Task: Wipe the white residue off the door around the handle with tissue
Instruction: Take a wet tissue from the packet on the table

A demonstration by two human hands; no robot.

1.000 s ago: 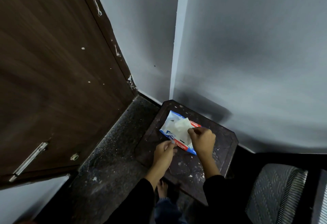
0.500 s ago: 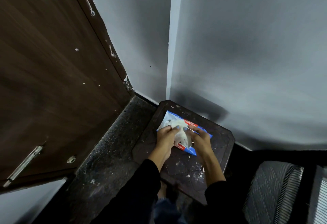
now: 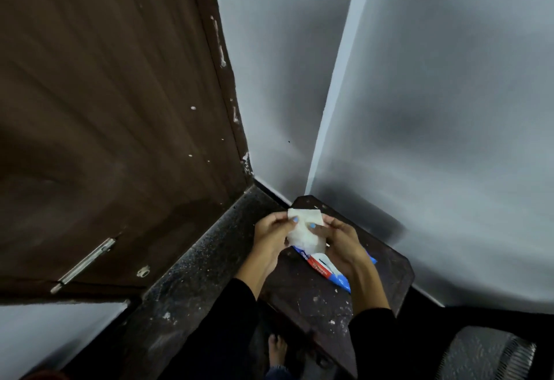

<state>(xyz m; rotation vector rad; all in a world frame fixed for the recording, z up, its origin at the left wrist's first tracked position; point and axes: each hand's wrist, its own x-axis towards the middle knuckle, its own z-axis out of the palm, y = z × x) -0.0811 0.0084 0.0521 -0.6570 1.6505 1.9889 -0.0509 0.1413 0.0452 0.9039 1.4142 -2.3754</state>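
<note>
A white tissue (image 3: 305,231) is held up between both hands above a small dark table (image 3: 386,271). My left hand (image 3: 271,237) pinches its left side and my right hand (image 3: 341,244) grips its right side. Under the hands lies a blue, red and white tissue packet (image 3: 326,271) on the table. The dark brown wooden door (image 3: 114,115) fills the left, with white specks on its face and along its right edge. A metal bar handle (image 3: 85,262) sits low on the door, well left of my hands, with a round fitting (image 3: 143,271) beside it.
Grey walls (image 3: 434,109) meet in a corner behind the table. A dark speckled floor strip (image 3: 186,283) runs along the door's foot. A patterned grey chair (image 3: 485,355) stands at the bottom right. A bare foot (image 3: 277,349) shows below the table edge.
Both hands were down on the packet; now they have lifted a tissue out of it and hold it up between them. The camera view has shifted slightly.
</note>
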